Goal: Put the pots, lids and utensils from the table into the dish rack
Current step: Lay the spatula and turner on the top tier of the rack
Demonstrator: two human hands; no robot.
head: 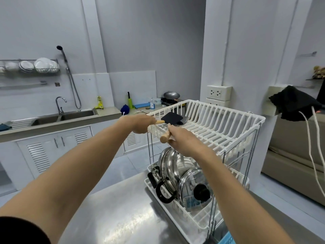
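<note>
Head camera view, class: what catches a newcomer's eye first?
Two bare hands, left hand and right hand, hold wooden-handled black spatulas over the white two-tier dish rack's top tier. Below, shiny steel pots and lids stand in the lower tier.

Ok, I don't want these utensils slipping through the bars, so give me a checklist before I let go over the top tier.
1. Left hand has a grip on a wooden-handled black spatula: ok.
2. Right hand holds a second wooden handle: ok.
3. Spatula head is over the top tier: ok.
4. Top tier has free space: ok.
5. Second utensil's head resting on the bars: cannot tell, hidden behind the spatula.
6. Pots and lids already sit in the lower tier: ok.
</note>
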